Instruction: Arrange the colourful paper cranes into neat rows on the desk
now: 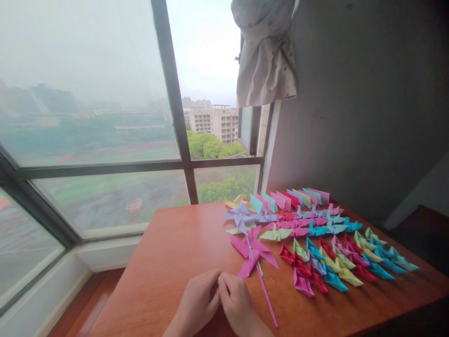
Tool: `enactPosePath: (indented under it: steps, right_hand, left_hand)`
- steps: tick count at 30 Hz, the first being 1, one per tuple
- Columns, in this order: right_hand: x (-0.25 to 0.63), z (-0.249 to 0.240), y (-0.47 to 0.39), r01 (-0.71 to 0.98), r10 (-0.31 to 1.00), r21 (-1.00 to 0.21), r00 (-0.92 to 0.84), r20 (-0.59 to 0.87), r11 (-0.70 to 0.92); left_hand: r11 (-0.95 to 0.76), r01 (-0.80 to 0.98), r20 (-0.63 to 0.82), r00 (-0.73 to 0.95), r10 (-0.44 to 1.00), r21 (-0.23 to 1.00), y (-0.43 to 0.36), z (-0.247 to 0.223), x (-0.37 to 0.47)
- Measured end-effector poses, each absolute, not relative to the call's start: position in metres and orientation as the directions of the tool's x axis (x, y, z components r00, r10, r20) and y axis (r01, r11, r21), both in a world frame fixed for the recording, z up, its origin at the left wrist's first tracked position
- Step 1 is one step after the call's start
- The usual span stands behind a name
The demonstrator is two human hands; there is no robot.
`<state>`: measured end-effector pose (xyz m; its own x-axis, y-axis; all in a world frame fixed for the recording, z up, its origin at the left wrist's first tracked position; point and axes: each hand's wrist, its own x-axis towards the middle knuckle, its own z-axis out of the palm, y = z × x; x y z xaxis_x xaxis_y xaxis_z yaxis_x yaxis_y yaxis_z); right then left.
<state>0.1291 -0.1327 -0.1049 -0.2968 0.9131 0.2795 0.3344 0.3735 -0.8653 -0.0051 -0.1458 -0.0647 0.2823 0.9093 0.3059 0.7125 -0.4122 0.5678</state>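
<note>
Near the front of the table, my left hand [200, 297] and my right hand [236, 299] meet, knuckles and fingertips touching. Their fingers are curled and closed, and no object shows in them; the palms face down out of sight. Just to the right of my right hand lies a pink paper pinwheel [255, 252] on a purple stick [268, 302]. Behind it is a lavender paper pinwheel [242, 215], whose pale stick crosses the pink one. Rows of folded paper boats [336, 264] spread to the right. Paper cranes [305, 222] line up farther back.
At the back of the brown wooden table [175, 252] stands a row of folded coloured papers [291, 199]. A yellow pinwheel [235, 202] sits beside them. Large windows [105, 93] rise on the left and behind, with a knotted curtain [268, 61]. A grey wall [351, 103] borders the right.
</note>
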Motion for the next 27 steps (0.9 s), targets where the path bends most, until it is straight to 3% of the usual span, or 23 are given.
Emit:
enactPosePath:
  steps: [27]
  right_hand:
    - [0.1290,-0.1076,-0.1323,0.324,0.913,-0.869,-0.297,0.282,0.374]
  left_hand:
    - [-0.416,0.698,0.311,0.281,0.908,0.582,-0.1461,-0.0620,-0.0048]
